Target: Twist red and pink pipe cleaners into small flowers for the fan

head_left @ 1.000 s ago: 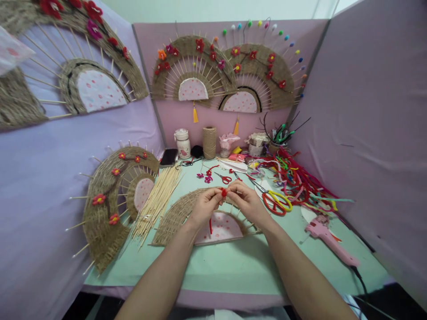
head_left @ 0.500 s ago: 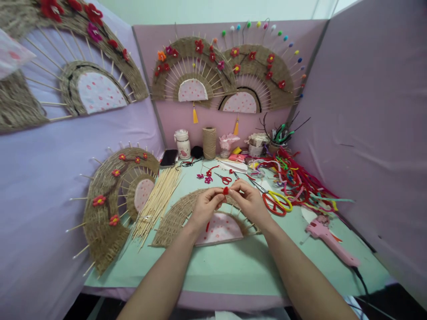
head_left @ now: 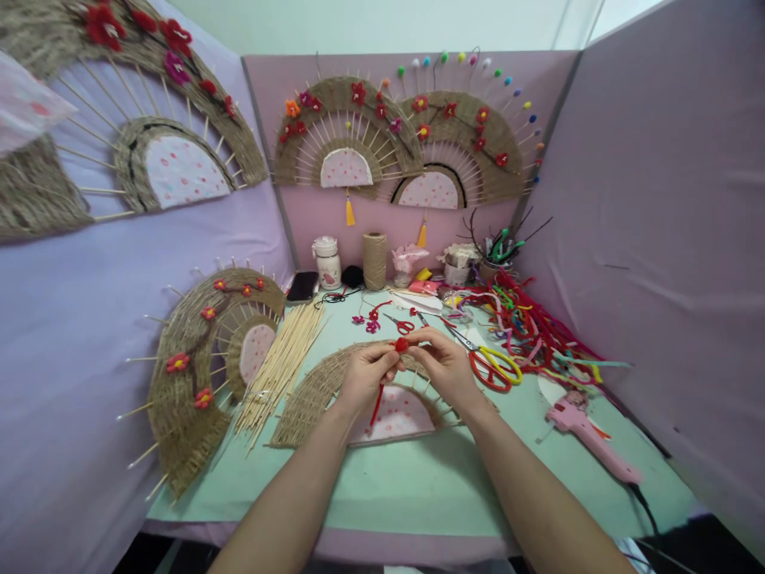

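You have in front of you a half-round brown fan of woven cord and thin sticks [head_left: 319, 387], lying on the pale green table [head_left: 406, 490]; I take it as landmark. Your left hand [head_left: 369, 373] is over the middle of this fan, and your right hand [head_left: 442, 363] is over its right part. Between the fingertips is a small curled piece of red fuzzy wire [head_left: 401, 344], which is held up above the fan's curved edge.

Your left thumb and forefinger are closed, pinching the piece from its left and lower side. Your right thumb and forefinger are nearly together at its right side and seem to touch it; how firmly they grip, I cannot tell.

The important relation is this: the curl lies directly at both sets of fingertips, but its long red tail [head_left: 376, 405] hangs under the left hand, so this hand is nearer. The tail's long axis goes downward and slightly left, in front of the fan's white half-circle with pink spots [head_left: 412, 410]. That the tail and the curl are one strip is my judgement, because the left fingers hide the joining place.
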{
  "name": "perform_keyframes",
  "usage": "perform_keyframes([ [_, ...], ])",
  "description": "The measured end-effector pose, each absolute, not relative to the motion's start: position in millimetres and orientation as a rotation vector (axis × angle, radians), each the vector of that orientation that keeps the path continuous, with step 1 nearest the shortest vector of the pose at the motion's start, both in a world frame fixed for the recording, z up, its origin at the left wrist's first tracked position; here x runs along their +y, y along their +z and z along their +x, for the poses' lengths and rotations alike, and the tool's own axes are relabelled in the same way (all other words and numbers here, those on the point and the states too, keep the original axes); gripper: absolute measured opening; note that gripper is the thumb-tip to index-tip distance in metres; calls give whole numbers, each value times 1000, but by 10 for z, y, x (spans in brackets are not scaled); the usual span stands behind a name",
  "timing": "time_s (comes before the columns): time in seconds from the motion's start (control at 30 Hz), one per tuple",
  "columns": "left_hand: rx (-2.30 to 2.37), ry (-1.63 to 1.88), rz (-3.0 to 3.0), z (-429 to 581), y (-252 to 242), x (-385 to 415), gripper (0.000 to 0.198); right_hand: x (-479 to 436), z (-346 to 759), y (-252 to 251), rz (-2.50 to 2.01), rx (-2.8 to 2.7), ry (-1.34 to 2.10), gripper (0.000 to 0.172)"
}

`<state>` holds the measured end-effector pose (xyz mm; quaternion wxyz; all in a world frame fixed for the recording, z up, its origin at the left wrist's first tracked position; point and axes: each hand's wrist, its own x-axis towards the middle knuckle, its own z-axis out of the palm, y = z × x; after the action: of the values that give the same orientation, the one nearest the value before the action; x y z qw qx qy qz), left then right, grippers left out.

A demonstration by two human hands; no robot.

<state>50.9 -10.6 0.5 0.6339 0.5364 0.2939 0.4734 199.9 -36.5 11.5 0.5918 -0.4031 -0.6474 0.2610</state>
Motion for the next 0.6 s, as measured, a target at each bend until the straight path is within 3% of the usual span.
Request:
perform_keyframes([
  [0.33, 567, 1053, 1080, 583, -53, -125, 38, -384, 1977, 97, -968, -1460, 532, 11],
  [0.6, 494, 969, 974, 608, -55, -150, 35, -369, 1972, 79, -958, -1498, 553, 7],
])
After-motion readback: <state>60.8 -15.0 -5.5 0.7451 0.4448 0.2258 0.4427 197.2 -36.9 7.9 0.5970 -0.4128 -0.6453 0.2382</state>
